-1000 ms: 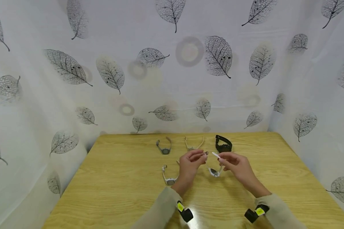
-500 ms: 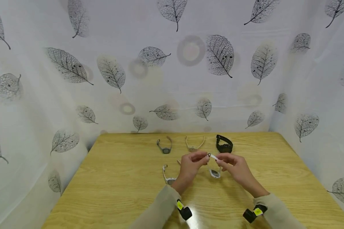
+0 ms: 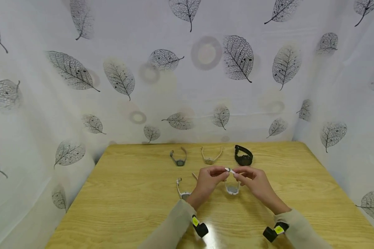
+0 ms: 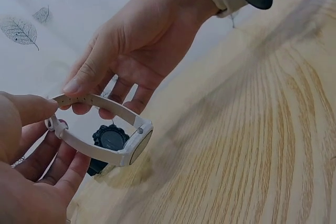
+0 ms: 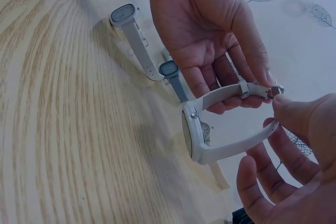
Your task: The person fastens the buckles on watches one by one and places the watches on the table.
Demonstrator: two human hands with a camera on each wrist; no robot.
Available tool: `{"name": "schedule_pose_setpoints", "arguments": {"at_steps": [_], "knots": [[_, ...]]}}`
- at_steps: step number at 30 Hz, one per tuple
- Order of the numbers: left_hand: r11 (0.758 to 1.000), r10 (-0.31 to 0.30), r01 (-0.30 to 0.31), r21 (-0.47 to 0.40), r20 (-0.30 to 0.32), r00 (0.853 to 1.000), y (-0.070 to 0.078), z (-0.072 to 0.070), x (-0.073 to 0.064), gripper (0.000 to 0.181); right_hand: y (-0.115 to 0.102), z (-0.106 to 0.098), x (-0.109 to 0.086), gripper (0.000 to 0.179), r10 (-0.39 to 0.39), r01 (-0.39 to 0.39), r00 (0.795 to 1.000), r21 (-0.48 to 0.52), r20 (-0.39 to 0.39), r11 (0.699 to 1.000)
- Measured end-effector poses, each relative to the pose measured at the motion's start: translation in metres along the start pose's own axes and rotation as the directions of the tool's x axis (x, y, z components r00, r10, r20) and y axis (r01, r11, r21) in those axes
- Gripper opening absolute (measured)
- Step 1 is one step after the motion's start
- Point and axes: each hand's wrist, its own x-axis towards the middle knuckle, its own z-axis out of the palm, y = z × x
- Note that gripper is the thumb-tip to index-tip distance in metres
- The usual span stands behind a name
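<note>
A white wristwatch (image 3: 232, 190) hangs face down between my two hands, off the table. My left hand (image 3: 207, 182) pinches its buckle end; in the right wrist view the metal buckle (image 5: 276, 92) and a strap loop (image 5: 244, 88) show by that thumb. With thumb and fingers, my right hand (image 3: 256, 181) grips the other strap end, whose holes show in the left wrist view. Both strap ends meet at the fingertips, so the watch (image 4: 139, 142) forms a loop. Fingers partly hide whether the strap end is through the buckle.
On the wooden table (image 3: 127, 214), another white watch (image 3: 184, 194) lies partly behind my left forearm. Farther back stand a grey watch (image 3: 180, 162), a cream watch (image 3: 209, 160) and a black watch (image 3: 244, 159). A leaf-patterned curtain (image 3: 187, 93) surrounds the table.
The strap ends, apart a second ago, have come together at my fingertips. The watch head has swung slightly to hang lower and more level.
</note>
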Motion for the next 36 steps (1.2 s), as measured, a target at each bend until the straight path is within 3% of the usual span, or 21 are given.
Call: {"name": "schedule_pose_setpoints", "arguments": {"at_steps": [5,11,23,30,36], "knots": [[1.000,-0.008,0.007,0.012,0.034,0.999,0.000,-0.002,0.000,0.019,0.001,0.001,-0.001,0.020,-0.024,0.024,1.000,-0.013,-0.002,1.000],[1.000,-0.006,0.006,0.026,0.022,1.000,-0.002,-0.002,0.001,0.020,0.002,0.002,0.000,0.022,-0.038,0.038,0.999,0.005,0.006,0.999],[1.000,0.022,-0.022,0.014,0.023,0.999,0.002,-0.007,0.004,0.019,0.015,0.000,-0.007,0.030,-0.077,0.060,0.991,0.154,0.107,0.986],[0.999,0.024,-0.023,-0.028,0.048,0.999,0.005,-0.009,0.004,0.019,0.019,0.002,-0.010,0.031,-0.075,0.062,0.994,0.153,0.077,0.986],[1.000,0.024,-0.024,0.000,0.058,0.998,0.003,-0.007,0.003,0.016,0.016,0.006,-0.009,0.027,-0.061,0.053,0.997,0.127,0.056,0.991]]}}
